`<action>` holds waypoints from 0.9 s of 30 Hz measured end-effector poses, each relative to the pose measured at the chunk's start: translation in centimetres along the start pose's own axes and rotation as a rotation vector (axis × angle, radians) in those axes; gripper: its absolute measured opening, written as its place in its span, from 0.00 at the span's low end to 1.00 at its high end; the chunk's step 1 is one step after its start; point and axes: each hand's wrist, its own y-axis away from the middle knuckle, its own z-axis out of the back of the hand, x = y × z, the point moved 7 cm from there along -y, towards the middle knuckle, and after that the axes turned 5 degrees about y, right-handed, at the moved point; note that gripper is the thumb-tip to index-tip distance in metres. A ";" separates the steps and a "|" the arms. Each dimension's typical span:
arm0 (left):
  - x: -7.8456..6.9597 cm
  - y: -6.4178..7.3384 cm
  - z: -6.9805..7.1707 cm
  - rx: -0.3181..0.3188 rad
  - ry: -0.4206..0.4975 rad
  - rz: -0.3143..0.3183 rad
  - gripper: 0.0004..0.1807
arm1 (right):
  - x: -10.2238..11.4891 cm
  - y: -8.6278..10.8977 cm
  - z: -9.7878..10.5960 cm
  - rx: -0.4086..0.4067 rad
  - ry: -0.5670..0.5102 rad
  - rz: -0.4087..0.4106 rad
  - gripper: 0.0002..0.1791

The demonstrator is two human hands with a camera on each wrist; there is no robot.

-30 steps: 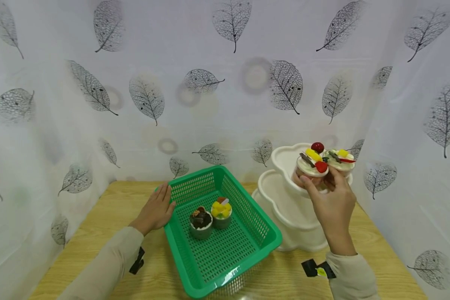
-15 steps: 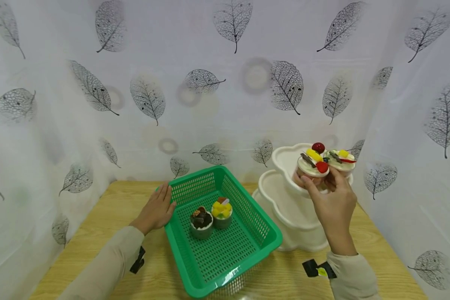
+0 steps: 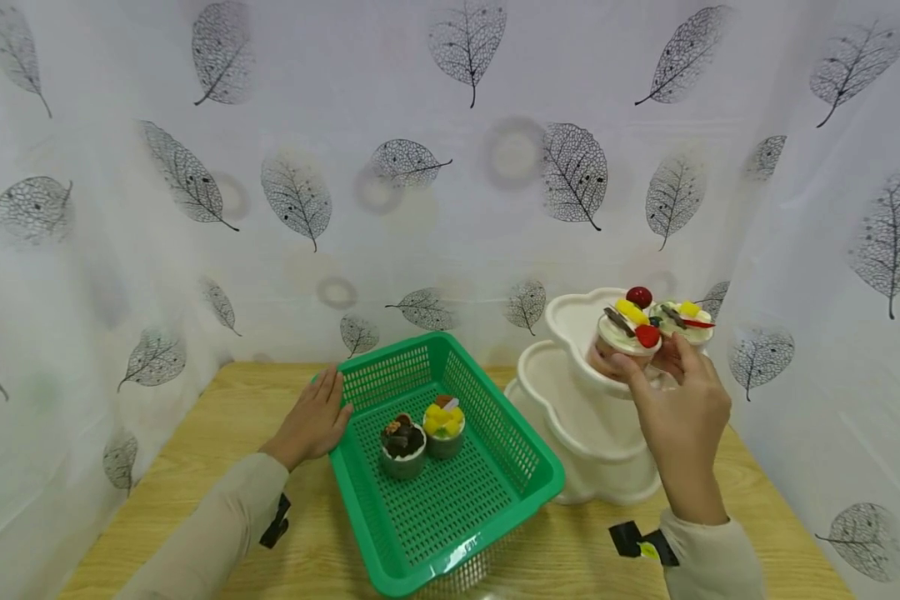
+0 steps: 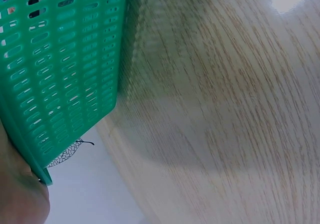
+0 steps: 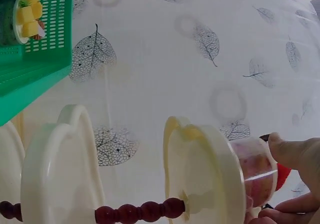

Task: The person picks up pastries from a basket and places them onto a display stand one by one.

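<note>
A fruit-topped dessert cup (image 3: 621,343), with a red strawberry, yellow pieces and a dark cherry, stands on the top tier of a white three-tier stand (image 3: 570,400). My right hand (image 3: 682,408) is at its near right side. The thumb is at the cup's rim and the fingers reach between it and a second cream-topped cup (image 3: 682,321). The right wrist view shows thumb and fingers spread to either side of the pink cup wall (image 5: 255,169). My left hand (image 3: 313,417) rests flat on the left rim of a green plastic basket (image 3: 457,546).
In the basket stand a chocolate-topped dessert cup (image 3: 402,454) and a mango-topped one (image 3: 443,429). The basket is left of the stand on a wooden table (image 3: 270,383). A leaf-print curtain (image 3: 450,225) hangs behind and at both sides. Dark red beaded posts (image 5: 140,213) join the stand's tiers.
My right hand has shifted slightly right and toward me, its index finger coming away from the front dessert cup, which stays on the top tier. The left hand and basket stay put.
</note>
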 end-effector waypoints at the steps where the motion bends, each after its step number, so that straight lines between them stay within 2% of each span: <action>1: 0.0 0.0 0.0 -0.001 -0.001 -0.001 0.33 | 0.4 0.1 0.4 -0.019 -0.002 0.015 0.39; 5: 0.0 0.0 0.0 -0.008 -0.002 -0.003 0.33 | 2.4 0.8 1.6 -0.098 -0.047 0.098 0.38; 7: 0.0 0.0 0.0 -0.012 -0.002 -0.005 0.33 | 3.5 1.2 1.6 -0.097 -0.098 0.143 0.36; 9: 0.0 0.0 0.0 -0.012 0.000 -0.005 0.33 | 4.5 1.7 1.2 -0.056 -0.155 0.161 0.34; 12: -0.1 0.0 0.1 -0.011 0.001 -0.007 0.33 | 5.6 2.5 -0.7 0.078 -0.220 0.168 0.34; 15: -0.1 0.0 0.1 -0.011 -0.002 -0.007 0.33 | 6.1 3.6 -3.4 0.238 -0.247 0.154 0.35; 20: -0.2 0.0 0.1 -0.013 -0.004 -0.012 0.33 | 6.0 6.0 -8.9 0.497 -0.204 0.163 0.41; 24: -0.2 -0.1 0.1 -0.014 -0.010 -0.014 0.33 | 5.6 8.1 -13.0 0.664 -0.163 0.189 0.45; 27: -0.1 -0.1 0.0 -0.015 -0.014 -0.011 0.34 | 4.9 9.7 -15.7 0.778 -0.165 0.151 0.46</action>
